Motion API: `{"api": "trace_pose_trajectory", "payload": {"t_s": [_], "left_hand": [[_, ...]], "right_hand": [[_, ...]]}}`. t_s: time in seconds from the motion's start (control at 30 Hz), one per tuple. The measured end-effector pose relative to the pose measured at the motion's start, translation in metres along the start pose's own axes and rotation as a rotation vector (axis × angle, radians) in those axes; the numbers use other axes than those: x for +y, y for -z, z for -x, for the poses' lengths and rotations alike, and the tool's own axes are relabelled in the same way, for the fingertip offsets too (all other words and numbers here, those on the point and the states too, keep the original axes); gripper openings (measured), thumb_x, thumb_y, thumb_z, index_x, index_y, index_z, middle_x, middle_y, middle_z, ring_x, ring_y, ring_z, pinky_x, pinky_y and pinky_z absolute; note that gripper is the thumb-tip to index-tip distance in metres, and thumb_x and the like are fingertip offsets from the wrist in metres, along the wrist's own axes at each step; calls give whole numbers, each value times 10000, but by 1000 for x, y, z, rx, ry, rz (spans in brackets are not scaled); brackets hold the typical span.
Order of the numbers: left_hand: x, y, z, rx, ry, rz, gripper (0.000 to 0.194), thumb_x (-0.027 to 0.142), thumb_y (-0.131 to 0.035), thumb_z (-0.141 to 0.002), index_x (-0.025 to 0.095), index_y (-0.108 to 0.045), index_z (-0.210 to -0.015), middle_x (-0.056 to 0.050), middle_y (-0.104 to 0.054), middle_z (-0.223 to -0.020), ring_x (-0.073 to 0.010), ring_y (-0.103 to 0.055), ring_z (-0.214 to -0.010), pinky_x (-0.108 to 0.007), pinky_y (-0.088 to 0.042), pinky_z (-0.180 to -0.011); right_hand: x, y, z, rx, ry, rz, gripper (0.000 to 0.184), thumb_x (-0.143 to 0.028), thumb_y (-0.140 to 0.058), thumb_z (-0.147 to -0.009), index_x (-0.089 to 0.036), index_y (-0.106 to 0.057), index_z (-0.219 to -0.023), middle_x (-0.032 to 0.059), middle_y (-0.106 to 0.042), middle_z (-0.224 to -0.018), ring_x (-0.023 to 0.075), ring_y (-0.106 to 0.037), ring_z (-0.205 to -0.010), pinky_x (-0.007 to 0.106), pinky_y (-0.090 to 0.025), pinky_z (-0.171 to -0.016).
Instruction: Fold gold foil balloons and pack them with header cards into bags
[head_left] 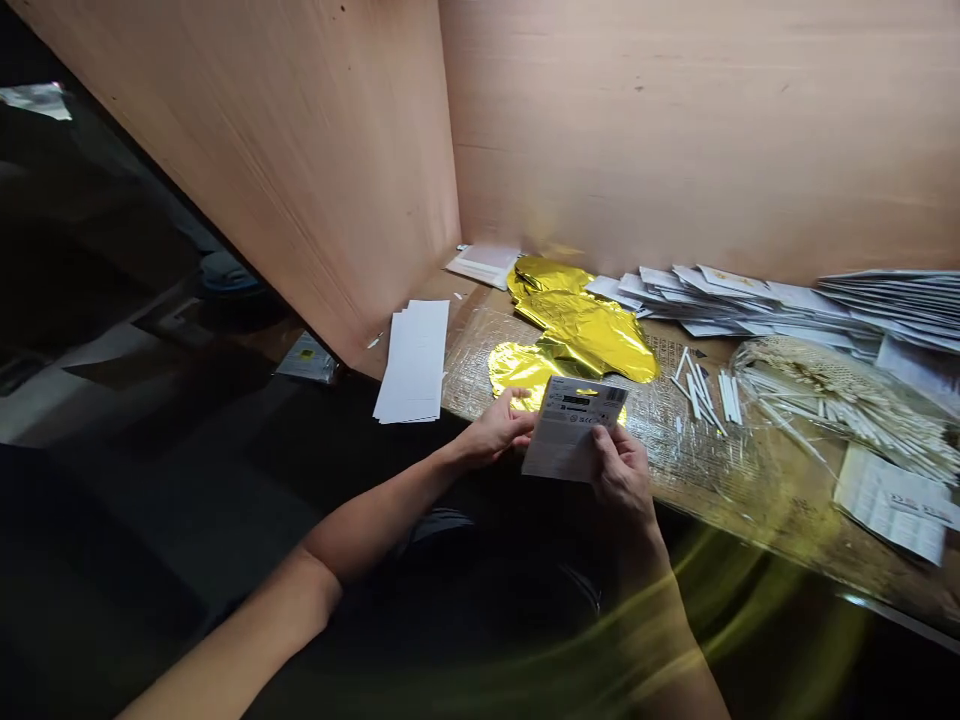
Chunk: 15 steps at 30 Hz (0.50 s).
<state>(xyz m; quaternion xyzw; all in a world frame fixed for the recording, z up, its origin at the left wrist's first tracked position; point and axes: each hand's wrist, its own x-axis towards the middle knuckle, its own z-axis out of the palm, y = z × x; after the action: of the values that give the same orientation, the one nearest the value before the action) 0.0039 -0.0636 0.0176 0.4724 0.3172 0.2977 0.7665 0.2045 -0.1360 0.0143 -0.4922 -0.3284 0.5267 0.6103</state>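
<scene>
My right hand (pixel 624 472) grips a grey-white printed packaging card (pixel 562 440) by its right edge, thumb on the face. The card is tilted up and bears small print, a barcode and a hang hole with gold showing through. My left hand (pixel 496 428) is at the card's left edge, fingers apart and curved. Its fingertips are partly lost against the card, and I cannot tell whether they touch it. Just behind both hands lie shiny gold foil balloons (pixel 589 325), flat and overlapping on the table. The card hides part of the nearest one.
White card strips (pixel 414 360) lie left. White sticks (pixel 697 390) and a clear bag of sticks (pixel 847 400) lie right, near a printed sheet (pixel 892 505). Stacked white packets (pixel 750 300) line the back wooden panel (pixel 675 130). Another wooden panel (pixel 322 150) stands left.
</scene>
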Motion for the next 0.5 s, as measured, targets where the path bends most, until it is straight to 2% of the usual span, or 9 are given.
{"api": "trace_pose_trajectory", "payload": {"t_s": [0.1, 0.13, 0.2, 0.23, 0.3, 0.37, 0.4, 0.43, 0.5], "left_hand": [[-21, -13, -17, -60, 132, 156, 620, 630, -944, -652, 127, -685, -905, -37, -712, -778, -99, -641, -619, -236, -512, -635], [-26, -15, -24, -13, 112, 147, 621, 639, -946, -637, 114, -691, -847, -44, -711, -749, -98, -635, -593, -230, -494, -603], [-34, -17, -38, 171, 12, 113, 640, 672, -940, -613, 110, -685, -780, -56, -718, -715, -115, -656, -577, -229, -481, -568], [-35, -17, -44, 258, -34, 106, 648, 683, -937, -603, 115, -678, -772, -61, -726, -714, -131, -680, -591, -234, -493, -570], [-35, -18, -54, 316, -76, 116, 649, 685, -935, -602, 128, -662, -792, -67, -744, -739, -164, -727, -641, -251, -532, -597], [-32, -21, -57, 252, -68, 133, 637, 673, -929, -626, 138, -646, -825, -65, -754, -764, -181, -748, -675, -271, -562, -627], [-31, -22, -57, 199, -51, 130, 626, 662, -925, -644, 140, -645, -844, -70, -763, -789, -183, -753, -691, -278, -571, -642], [-29, -23, -57, 143, -30, 117, 612, 651, -920, -663, 137, -651, -859, -79, -773, -817, -182, -754, -702, -281, -573, -652], [-26, -22, -54, 39, 5, 70, 586, 629, -915, -689, 123, -678, -867, -96, -786, -852, -167, -738, -700, -268, -557, -657]], "right_hand": [[3, 13, 4, 92, 69, 107, 395, -543, -772, -921, -204, -771, -1125, 97, -819, -1087, 281, -765, -953, 402, -621, -855], [2, 20, 7, 155, 97, 157, 406, -553, -767, -922, -198, -768, -1121, 100, -818, -1074, 279, -763, -946, 398, -617, -854], [-1, 35, 15, 279, 135, 215, 442, -587, -764, -910, -189, -763, -1104, 104, -817, -1020, 276, -761, -902, 391, -615, -824], [-3, 42, 21, 287, 114, 224, 460, -600, -774, -895, -187, -766, -1097, 105, -816, -991, 277, -759, -872, 388, -615, -798], [-7, 51, 35, 117, -53, 228, 482, -598, -807, -864, -181, -779, -1104, 106, -814, -961, 283, -753, -825, 385, -614, -748], [-8, 52, 46, -164, -279, 236, 484, -579, -813, -870, -171, -789, -1130, 101, -813, -959, 281, -744, -801, 374, -604, -717], [-7, 51, 50, -259, -355, 240, 485, -576, -805, -881, -165, -789, -1138, 94, -810, -952, 273, -737, -790, 364, -597, -708], [-5, 49, 52, -299, -390, 242, 492, -584, -794, -889, -159, -786, -1137, 87, -807, -938, 264, -729, -777, 354, -590, -696], [0, 46, 52, -235, -357, 262, 516, -618, -775, -890, -155, -777, -1120, 77, -801, -909, 256, -718, -758, 343, -581, -675]]}}
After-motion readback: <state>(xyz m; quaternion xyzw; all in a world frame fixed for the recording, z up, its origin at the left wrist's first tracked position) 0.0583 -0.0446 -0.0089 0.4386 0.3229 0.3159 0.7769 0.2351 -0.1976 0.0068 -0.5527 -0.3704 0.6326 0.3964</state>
